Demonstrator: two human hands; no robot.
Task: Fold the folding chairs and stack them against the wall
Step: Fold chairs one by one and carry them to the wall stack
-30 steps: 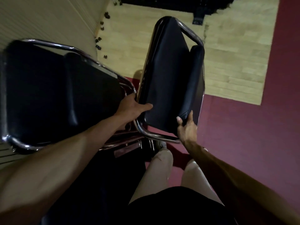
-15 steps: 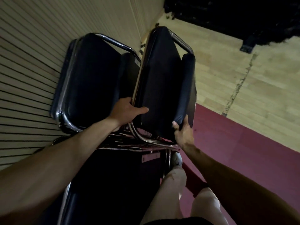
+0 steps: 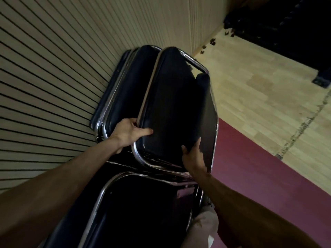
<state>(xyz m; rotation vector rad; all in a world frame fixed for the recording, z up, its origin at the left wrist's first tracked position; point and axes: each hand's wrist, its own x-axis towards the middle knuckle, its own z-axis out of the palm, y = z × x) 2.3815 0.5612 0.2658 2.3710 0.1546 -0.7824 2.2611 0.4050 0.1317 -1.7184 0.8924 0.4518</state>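
Chair (image 3: 172, 104) in hand is folded flat: black padded seat and back closed together inside a chrome tube frame, held upright on edge between both hands. It sits just beside a stack (image 3: 116, 93) of other folded chairs that leans on the ribbed wall (image 3: 53, 77); whether the frames touch yet cannot be told in the dim light.

Left hand (image 3: 128, 134): grip wrapped around the chrome tube at the near left corner of the frame, thumb laid across the black pad. Right hand (image 3: 194, 158): fingers pressed flat against the right edge of the folded seat, thumb toward the pad (a steadying hold more than a clamp).

Progress, as a judgement: well advanced for this chair. Folding is done; what is left is to close it against the stack and let go. At least two folded chairs appear already stacked at the wall. A further folded frame (image 3: 136, 208) lies low in view against the person's legs; whether it belongs to the stack or waits its turn is unclear. No open chairs show in view, so the remaining count cannot be told.

Look of the chair: padding dark, smooth, slightly glossy; chrome bright with rounded corners. Wood floor (image 3: 259, 97) and red mat (image 3: 259, 176) lie to the right.
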